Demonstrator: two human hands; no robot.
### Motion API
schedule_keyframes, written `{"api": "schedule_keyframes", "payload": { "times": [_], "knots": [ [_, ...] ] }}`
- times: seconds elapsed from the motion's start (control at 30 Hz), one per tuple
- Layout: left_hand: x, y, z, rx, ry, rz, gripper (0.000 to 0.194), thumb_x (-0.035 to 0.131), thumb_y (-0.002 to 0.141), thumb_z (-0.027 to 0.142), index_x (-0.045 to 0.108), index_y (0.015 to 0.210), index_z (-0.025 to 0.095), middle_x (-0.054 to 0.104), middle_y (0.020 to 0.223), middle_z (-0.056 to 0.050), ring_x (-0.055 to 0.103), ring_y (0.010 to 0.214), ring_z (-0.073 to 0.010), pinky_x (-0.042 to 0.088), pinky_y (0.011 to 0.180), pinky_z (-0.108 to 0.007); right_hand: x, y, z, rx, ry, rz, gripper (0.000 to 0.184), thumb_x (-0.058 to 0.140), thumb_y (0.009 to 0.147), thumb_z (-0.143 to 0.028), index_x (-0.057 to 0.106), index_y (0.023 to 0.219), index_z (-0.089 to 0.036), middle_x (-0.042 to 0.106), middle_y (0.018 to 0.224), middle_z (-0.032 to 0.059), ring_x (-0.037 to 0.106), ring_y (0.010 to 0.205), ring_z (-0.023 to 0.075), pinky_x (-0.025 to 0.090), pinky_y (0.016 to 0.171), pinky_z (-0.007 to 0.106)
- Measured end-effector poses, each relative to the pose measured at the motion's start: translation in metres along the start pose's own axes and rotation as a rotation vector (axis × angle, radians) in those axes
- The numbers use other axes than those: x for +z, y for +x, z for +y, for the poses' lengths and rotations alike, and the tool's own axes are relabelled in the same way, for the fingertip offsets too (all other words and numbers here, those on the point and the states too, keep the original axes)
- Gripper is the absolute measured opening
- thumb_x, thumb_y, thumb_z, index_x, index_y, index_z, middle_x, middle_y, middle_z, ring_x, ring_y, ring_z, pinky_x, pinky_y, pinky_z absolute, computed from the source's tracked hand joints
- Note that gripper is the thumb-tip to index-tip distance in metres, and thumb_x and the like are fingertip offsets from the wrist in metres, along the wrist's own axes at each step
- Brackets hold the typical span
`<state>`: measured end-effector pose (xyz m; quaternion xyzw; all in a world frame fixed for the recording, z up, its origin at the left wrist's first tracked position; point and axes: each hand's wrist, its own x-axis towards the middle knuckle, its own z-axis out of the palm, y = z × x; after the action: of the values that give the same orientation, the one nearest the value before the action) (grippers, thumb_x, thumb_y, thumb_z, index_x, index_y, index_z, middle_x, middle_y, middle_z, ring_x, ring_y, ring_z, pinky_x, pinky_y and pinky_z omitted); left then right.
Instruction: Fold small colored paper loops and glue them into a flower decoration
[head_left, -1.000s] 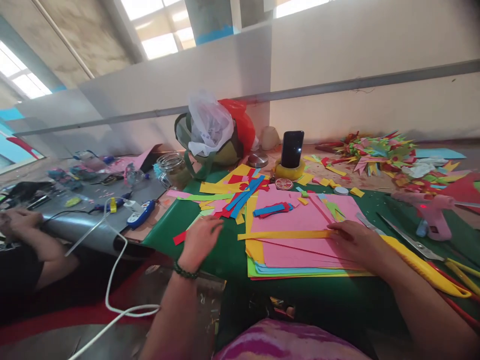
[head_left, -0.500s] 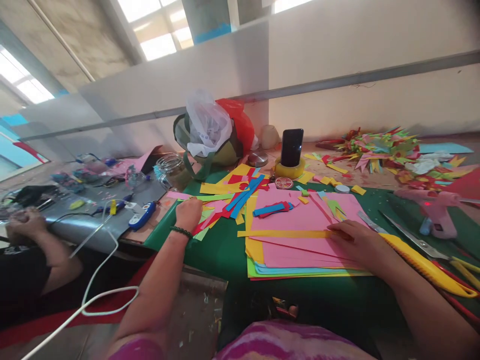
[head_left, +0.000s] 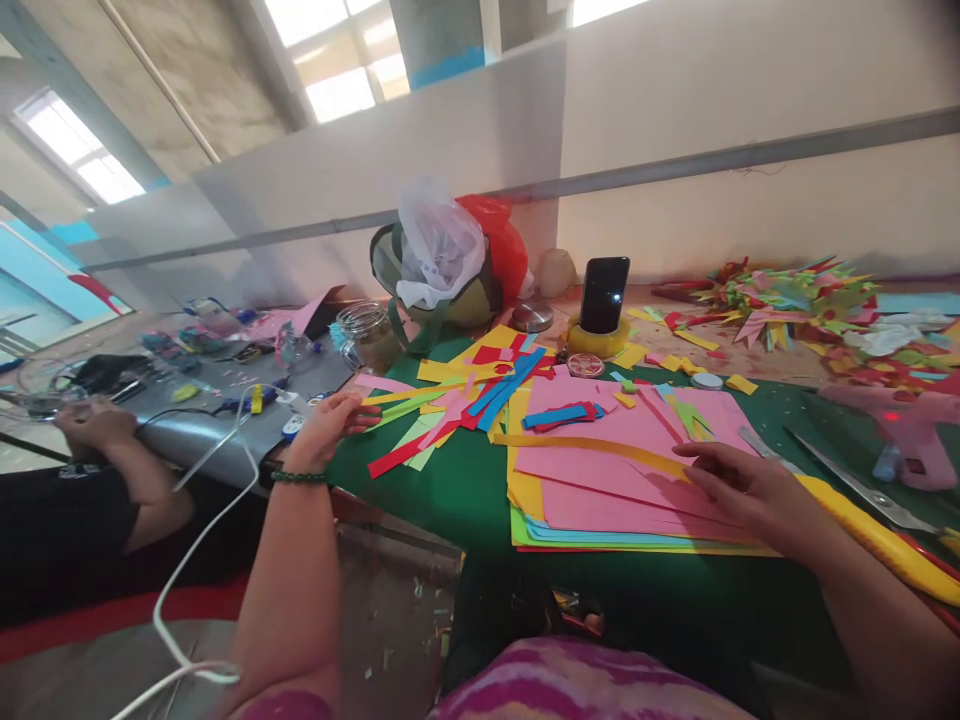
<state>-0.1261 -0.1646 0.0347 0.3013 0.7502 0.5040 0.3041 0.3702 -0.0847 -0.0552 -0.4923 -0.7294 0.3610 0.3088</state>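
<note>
My right hand (head_left: pixel 739 485) pinches one end of a long yellow paper strip (head_left: pixel 600 447), which bows slightly over a stack of coloured paper sheets (head_left: pixel 592 495), pink uppermost. On the left, my left hand (head_left: pixel 330 425) has its fingertips closed at the end of another yellow paper strip (head_left: pixel 401 396), beside the pile of loose strips. Red, blue, green and pink strips (head_left: pixel 442 430) lie crossed in that pile. A small blue and red strip bundle (head_left: pixel 562 415) rests on the pink sheet.
A yellow-handled knife (head_left: pixel 855 520), scissors (head_left: pixel 862 485) and a pink glue gun (head_left: pixel 911 430) lie at right. Behind stand a phone (head_left: pixel 604 295), a glass jar (head_left: pixel 367 335) and a bag (head_left: pixel 450 310). A co-worker's hands (head_left: pixel 97 425) are at far left, near a white cable (head_left: pixel 169 590).
My left hand has moved left from the strip pile, its fingers now at a yellow strip's end. The right hand's strip has lifted into a slight bow. The view has shifted left.
</note>
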Motion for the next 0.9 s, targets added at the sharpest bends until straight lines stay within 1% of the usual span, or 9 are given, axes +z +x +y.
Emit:
{"api": "schedule_keyframes", "payload": {
  "times": [0.1,0.17,0.33,0.4,0.53,0.6,0.7,0.8,0.9],
  "knots": [
    [-0.009,-0.005,-0.015,0.03,-0.063,0.058,0.02,0.068,0.066,0.023,0.049,0.064,0.018,0.072,0.068,-0.005,0.069,0.06,-0.0159,0.048,0.05,-0.02,-0.003,0.0,0.001,0.039,-0.009,-0.03,0.051,0.057,0.078,-0.064,0.066,0.102,-0.019,0.063,0.071,0.006,0.052,0.054,0.0153,0.044,0.049,0.029],
    [-0.015,-0.009,-0.024,0.045,-0.091,0.108,0.021,0.068,0.063,0.021,0.047,0.063,0.019,0.071,0.069,-0.004,0.07,0.062,-0.0164,0.047,0.047,-0.018,-0.005,0.001,-0.001,0.068,-0.015,-0.051,0.048,0.059,0.077,-0.06,0.066,0.102,-0.019,0.064,0.074,0.0066,0.053,0.055,0.0155,0.045,0.051,0.03],
    [-0.03,-0.02,-0.037,0.068,-0.143,0.22,0.014,0.06,0.058,0.019,0.046,0.059,0.02,0.056,0.05,0.004,0.069,0.059,-0.0171,0.047,0.047,-0.018,-0.007,0.002,-0.011,0.098,-0.018,-0.062,0.046,0.062,0.075,-0.059,0.066,0.101,-0.021,0.061,0.068,0.0054,0.052,0.054,0.0155,0.045,0.05,0.029],
    [-0.037,-0.026,-0.039,0.082,-0.193,0.23,0.015,0.059,0.058,0.02,0.044,0.056,0.02,0.053,0.047,0.004,0.068,0.058,-0.017,0.048,0.05,-0.02,-0.007,0.002,-0.014,0.12,-0.004,-0.065,0.049,0.064,0.074,-0.062,0.066,0.099,-0.02,0.06,0.066,0.0058,0.052,0.053,0.0155,0.044,0.049,0.029],
    [-0.049,-0.037,-0.042,0.075,-0.334,0.211,0.015,0.058,0.057,0.019,0.044,0.055,0.02,0.063,0.055,0.002,0.069,0.062,-0.018,0.052,0.055,-0.024,-0.013,0.001,-0.026,0.123,0.064,-0.105,0.061,0.067,0.064,-0.073,0.068,0.095,-0.021,0.062,0.067,0.0062,0.054,0.051,0.0158,0.046,0.049,0.03],
    [-0.051,-0.041,-0.045,0.075,-0.376,0.215,0.015,0.059,0.055,0.018,0.044,0.055,0.02,0.06,0.054,0.003,0.07,0.063,-0.0177,0.053,0.058,-0.024,-0.017,0.0,-0.034,0.114,0.068,-0.133,0.061,0.067,0.062,-0.074,0.068,0.094,-0.022,0.061,0.064,0.005,0.054,0.05,0.016,0.047,0.051,0.03],
    [-0.05,-0.045,-0.052,0.057,-0.345,0.279,0.016,0.06,0.052,0.018,0.045,0.054,0.019,0.05,0.049,0.007,0.07,0.06,-0.0163,0.049,0.052,-0.019,-0.021,-0.001,-0.044,0.087,0.013,-0.139,0.059,0.066,0.062,-0.073,0.068,0.094,-0.023,0.057,0.057,0.0027,0.051,0.046,0.0158,0.045,0.049,0.03],
    [-0.047,-0.046,-0.06,0.054,-0.238,0.354,0.018,0.062,0.051,0.022,0.044,0.053,0.019,0.047,0.049,0.007,0.069,0.058,-0.0162,0.044,0.047,-0.016,-0.023,-0.001,-0.046,0.076,-0.11,-0.103,0.054,0.063,0.065,-0.068,0.068,0.096,-0.024,0.057,0.053,0.0018,0.051,0.044,0.0165,0.043,0.047,0.03],
    [-0.041,-0.047,-0.066,0.122,-0.118,0.32,0.021,0.063,0.053,0.029,0.044,0.054,0.02,0.05,0.051,0.005,0.07,0.061,-0.0194,0.048,0.049,-0.021,-0.024,-0.001,-0.041,0.105,-0.221,-0.043,0.05,0.056,0.07,-0.063,0.067,0.097,-0.023,0.059,0.053,0.0026,0.056,0.047,0.019,0.043,0.049,0.031]
  ]
}}
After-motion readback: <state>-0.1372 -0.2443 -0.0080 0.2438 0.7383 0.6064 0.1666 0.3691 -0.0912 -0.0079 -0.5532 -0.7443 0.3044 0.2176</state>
